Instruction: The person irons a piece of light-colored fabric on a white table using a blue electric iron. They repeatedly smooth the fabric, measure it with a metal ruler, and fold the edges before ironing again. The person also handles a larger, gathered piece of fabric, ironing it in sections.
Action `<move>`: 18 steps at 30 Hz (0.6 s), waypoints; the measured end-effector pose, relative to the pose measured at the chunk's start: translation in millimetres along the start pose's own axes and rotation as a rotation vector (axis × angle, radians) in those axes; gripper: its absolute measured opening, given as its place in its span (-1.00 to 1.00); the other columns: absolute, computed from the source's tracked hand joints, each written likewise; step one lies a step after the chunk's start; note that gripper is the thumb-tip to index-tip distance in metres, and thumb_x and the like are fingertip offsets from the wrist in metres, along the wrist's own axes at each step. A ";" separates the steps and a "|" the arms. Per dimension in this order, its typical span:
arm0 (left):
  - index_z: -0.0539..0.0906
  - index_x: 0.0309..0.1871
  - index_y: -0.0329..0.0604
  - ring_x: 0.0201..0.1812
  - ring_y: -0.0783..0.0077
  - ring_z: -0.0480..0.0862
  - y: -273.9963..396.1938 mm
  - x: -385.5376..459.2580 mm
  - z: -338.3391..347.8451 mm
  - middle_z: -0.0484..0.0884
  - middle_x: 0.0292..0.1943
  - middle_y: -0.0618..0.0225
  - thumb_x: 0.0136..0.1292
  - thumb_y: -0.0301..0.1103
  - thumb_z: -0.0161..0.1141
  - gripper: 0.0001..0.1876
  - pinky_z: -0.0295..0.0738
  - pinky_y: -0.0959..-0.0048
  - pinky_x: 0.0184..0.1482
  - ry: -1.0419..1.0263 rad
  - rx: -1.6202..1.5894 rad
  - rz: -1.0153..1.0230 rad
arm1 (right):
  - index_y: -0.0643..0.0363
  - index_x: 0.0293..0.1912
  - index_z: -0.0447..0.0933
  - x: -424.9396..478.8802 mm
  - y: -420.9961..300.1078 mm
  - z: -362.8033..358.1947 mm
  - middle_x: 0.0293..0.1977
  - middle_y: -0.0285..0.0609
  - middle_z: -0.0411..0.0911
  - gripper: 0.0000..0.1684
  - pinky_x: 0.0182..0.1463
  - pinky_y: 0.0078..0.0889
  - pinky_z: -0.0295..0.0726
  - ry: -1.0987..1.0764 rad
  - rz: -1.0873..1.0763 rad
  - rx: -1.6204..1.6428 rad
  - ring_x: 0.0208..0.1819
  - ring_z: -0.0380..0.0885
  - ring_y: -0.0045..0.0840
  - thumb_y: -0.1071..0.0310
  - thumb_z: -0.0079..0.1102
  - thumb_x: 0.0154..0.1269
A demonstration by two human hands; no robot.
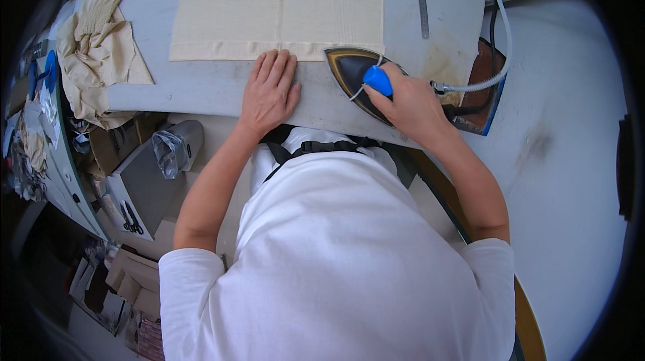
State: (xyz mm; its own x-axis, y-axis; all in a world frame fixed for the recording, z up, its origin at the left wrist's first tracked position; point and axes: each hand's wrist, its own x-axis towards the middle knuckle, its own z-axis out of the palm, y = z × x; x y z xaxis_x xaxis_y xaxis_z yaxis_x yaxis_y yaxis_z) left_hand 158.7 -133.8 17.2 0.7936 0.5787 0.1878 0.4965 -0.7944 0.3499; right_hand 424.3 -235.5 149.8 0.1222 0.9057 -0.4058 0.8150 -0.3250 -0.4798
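A cream fabric garment (282,6) lies flat on the pale padded ironing table (201,96), its hem towards me. My left hand (269,89) rests palm down on the table, fingertips on the middle of the hem, fingers nearly together. My right hand (405,99) grips the blue handle of a steam iron (347,71). The iron's tip points left and lies at the hem's right corner. Its sole is hidden. A hose runs from the iron to the right. A steel ruler (422,3) lies right of the garment.
A crumpled cream garment (95,53) hangs over the table's left edge. A reddish-brown iron rest (484,94) sits at the right, under the hose (509,33). Below left are a lined waste bin (190,144), a cardboard box (113,147) and black scissors (132,217).
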 end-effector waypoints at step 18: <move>0.58 0.38 -0.22 0.42 -0.06 0.45 -25.9 -9.5 -9.5 0.51 0.35 0.01 0.31 -0.27 0.31 -0.43 0.23 -0.04 0.56 0.037 -0.042 -0.003 | 0.32 -0.02 0.50 10.0 -52.6 19.9 -0.39 0.24 0.69 -0.54 -0.18 0.10 0.67 -0.021 0.049 -0.026 -0.30 0.70 0.16 0.06 0.28 0.48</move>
State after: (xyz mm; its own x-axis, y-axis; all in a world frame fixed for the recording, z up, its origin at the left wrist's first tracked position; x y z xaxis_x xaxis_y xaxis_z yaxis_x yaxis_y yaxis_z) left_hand 135.0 -117.0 15.1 0.7779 0.5885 0.2202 0.4834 -0.7844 0.3887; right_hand 371.4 -214.7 155.6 0.1506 0.8830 -0.4445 0.8229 -0.3611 -0.4386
